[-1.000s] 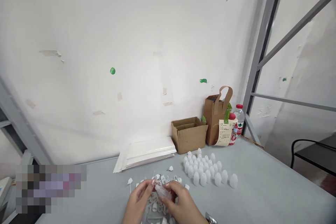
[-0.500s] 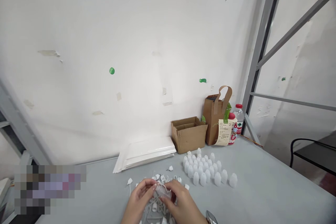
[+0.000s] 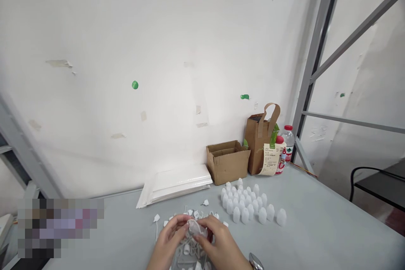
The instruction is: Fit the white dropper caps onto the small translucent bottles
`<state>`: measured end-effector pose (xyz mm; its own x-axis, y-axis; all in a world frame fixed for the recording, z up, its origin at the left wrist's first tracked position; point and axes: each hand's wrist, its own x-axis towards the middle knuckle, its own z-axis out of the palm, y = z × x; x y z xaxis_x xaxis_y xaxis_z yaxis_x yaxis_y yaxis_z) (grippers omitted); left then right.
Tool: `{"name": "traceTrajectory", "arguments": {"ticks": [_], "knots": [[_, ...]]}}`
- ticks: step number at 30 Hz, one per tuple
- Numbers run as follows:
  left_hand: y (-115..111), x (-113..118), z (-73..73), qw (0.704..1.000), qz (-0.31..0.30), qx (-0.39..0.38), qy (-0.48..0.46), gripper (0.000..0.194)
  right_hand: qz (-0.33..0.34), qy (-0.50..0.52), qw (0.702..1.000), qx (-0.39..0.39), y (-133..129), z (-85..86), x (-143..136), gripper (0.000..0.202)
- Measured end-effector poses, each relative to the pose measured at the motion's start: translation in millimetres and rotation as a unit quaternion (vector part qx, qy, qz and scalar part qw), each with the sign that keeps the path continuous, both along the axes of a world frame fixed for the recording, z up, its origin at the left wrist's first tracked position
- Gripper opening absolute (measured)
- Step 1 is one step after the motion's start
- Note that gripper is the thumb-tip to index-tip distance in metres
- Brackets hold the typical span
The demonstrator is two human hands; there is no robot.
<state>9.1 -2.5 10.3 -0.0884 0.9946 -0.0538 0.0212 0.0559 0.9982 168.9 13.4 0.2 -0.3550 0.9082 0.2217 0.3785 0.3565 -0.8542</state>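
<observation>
Near the table's front edge, my left hand (image 3: 172, 236) and my right hand (image 3: 218, 238) both grip a translucent white cap (image 3: 198, 228). A thin white cord loops over the cap between my fingers. My left fingertips pinch its left side, and my right thumb and fingers hold the right side. Under and around my hands lies a loose heap of white corded pieces (image 3: 186, 249) with small white heads, partly hidden by the hands. To the right stands a group of upright translucent white caps (image 3: 245, 204) with rounded tops.
A stack of white flat packets (image 3: 177, 181) lies against the wall. Beside it are an open cardboard box (image 3: 229, 166), a brown paper bag (image 3: 255, 147) and red-capped bottles (image 3: 287, 139). Grey metal frame posts (image 3: 311, 80) rise at the right; a blurred-out patch (image 3: 60, 228) covers the left.
My hands stay in nearly the same place. The held cap and its cord have turned slightly between my fingers.
</observation>
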Motion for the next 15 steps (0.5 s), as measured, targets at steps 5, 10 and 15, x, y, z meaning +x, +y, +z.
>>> {"name": "traceTrajectory", "arguments": {"ticks": [5, 10, 15], "knots": [[-1.1, 0.1, 3.0, 1.0, -0.005, 0.004, 0.003, 0.029, -0.002, 0.032, 0.999, -0.022, 0.0, -1.1, -1.5, 0.023], [-1.9, 0.2, 4.6, 1.0, 0.009, 0.0, -0.003, 0.028, -0.019, 0.046, 0.997, -0.058, 0.8, -5.9, -4.2, 0.014], [-3.5, 1.5, 5.9, 1.0, 0.005, -0.002, 0.004, 0.029, -0.017, 0.062, 0.995, -0.072, 2.1, -7.2, -4.5, 0.015]]}}
